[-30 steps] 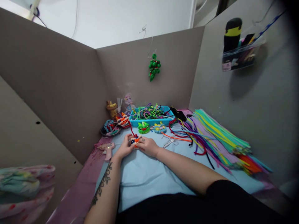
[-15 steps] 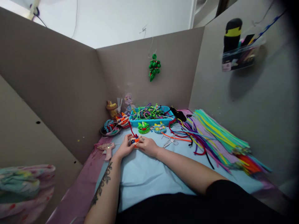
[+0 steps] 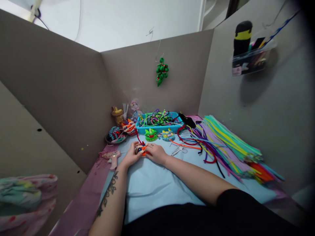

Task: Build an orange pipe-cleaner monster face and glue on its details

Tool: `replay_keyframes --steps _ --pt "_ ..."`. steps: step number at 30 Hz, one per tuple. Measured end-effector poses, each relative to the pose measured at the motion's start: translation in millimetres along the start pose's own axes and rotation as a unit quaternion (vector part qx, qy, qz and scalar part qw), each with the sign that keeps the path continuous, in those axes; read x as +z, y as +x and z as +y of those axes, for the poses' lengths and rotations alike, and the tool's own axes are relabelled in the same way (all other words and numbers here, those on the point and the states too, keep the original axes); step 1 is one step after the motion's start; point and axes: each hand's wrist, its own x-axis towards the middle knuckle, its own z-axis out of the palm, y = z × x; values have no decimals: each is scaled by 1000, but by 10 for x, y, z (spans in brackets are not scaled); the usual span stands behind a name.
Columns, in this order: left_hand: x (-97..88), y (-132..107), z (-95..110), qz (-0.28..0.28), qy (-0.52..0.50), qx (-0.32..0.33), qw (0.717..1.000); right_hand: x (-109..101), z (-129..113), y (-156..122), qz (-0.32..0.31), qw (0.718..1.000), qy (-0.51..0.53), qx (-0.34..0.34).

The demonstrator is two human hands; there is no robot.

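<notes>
Between both hands is a small orange, white and blue pipe-cleaner figure (image 3: 141, 150), with a dark red pipe cleaner (image 3: 138, 136) sticking up from it. My left hand (image 3: 132, 154) is closed around its left side. From the right, my right hand (image 3: 156, 154) pinches the figure's other side, hiding part of it. Just beyond the hands sit a green pipe-cleaner head (image 3: 151, 134) and a light blue and yellow one (image 3: 168, 134). Scissors (image 3: 179, 149) lie to the right of my right hand. A pink glue gun (image 3: 114, 159) lies to the left.
A blue basket (image 3: 159, 130) of tangled pipe cleaners stands at the back. Bundles of coloured pipe cleaners (image 3: 226, 147) cover the right side. A dark bowl (image 3: 115, 141) and an orange-white figure (image 3: 129, 127) are at the back left. Grey panels (image 3: 152, 95) enclose the table.
The fingers of my right hand have shifted slightly on the figure. The whole view has moved a little; both hands keep hold of it.
</notes>
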Motion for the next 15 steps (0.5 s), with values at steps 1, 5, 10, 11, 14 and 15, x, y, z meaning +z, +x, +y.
replay_keyframes --steps 1,5,10,11,14,15 --pt "-5 1 -11 1 -1 -1 1000 -14 20 -8 4 1000 17 2" --pt "-34 8 -64 36 20 28 999 -46 155 -50 38 994 69 70" --pt "-30 5 -122 21 19 32 999 32 263 -38 44 976 125 174" --pt "-27 3 -130 13 14 24 1000 55 261 -28 38 972 145 181" --pt "-37 -10 -133 10 8 13 1000 110 233 -6 20 961 208 180" --pt "-50 -19 -124 12 10 15 1000 118 224 -3 19 959 221 176"
